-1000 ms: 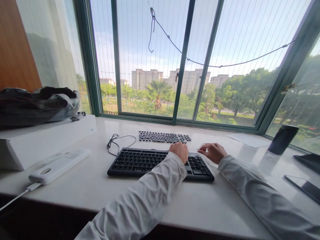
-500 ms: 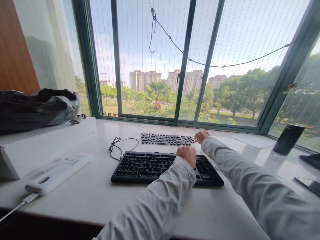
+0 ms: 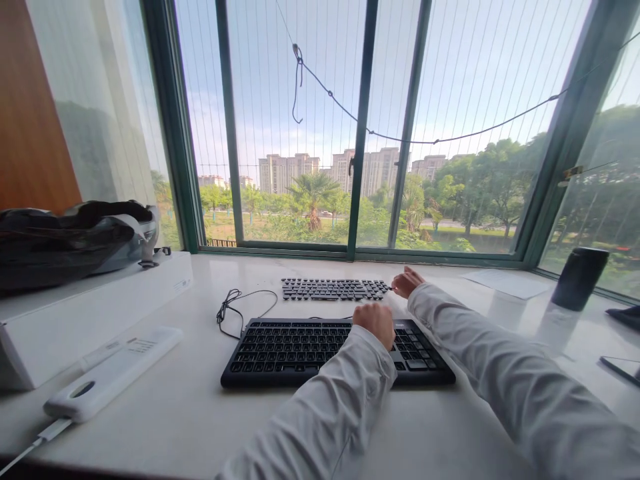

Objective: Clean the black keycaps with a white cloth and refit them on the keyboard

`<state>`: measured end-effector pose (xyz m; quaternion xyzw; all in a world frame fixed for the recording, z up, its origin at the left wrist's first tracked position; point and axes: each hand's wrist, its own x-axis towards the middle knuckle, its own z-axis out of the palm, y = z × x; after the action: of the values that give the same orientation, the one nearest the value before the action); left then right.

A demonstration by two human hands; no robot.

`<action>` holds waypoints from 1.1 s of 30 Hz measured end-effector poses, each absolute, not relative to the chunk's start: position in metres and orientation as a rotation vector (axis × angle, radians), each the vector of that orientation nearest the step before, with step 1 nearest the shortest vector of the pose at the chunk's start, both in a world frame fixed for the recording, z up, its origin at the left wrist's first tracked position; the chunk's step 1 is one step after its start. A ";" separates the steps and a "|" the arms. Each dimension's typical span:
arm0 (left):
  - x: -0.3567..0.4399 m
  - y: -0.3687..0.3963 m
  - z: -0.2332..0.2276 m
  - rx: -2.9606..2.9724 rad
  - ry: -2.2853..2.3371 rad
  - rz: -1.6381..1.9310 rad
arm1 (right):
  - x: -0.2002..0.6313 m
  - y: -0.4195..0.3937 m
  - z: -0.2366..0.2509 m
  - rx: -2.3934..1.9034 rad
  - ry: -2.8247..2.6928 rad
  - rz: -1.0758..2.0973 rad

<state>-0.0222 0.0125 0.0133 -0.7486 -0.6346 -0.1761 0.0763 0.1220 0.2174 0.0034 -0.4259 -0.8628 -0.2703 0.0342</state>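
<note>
A black keyboard (image 3: 290, 347) lies on the white tabletop, with many of its key positions showing bare sockets. Above its right-hand part is my left hand (image 3: 375, 323), closed, the knuckles up and the fingertips hidden behind it. Beyond the keyboard, loose black keycaps (image 3: 330, 289) are laid out in rows. My right hand (image 3: 407, 283) reaches to the right end of those rows. Its fingers are pinched at a dark keycap there, which is small and partly covered. Grey sleeves cover both forearms.
A black cable (image 3: 231, 308) lies coiled left of the keycaps. Farther left are a white power bank (image 3: 115, 373) and a white box (image 3: 100, 320) carrying a dark bag-like item (image 3: 70, 243). At right stand a black cylinder (image 3: 580, 279), paper (image 3: 507, 283) and a phone (image 3: 623, 367).
My right hand has shifted slightly right, staying by the end of the keycap rows. My left hand stays closed over the keyboard. The camera has tilted up a little.
</note>
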 end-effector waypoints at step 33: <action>-0.024 0.024 0.009 -2.202 -1.402 -0.933 | 0.163 0.112 -0.001 -1.135 -2.297 0.163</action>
<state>-0.0243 0.0242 0.0090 -0.7809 -0.4971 -0.3307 0.1836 0.1628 0.1118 -0.0014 -0.4240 -0.8581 0.0609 0.2833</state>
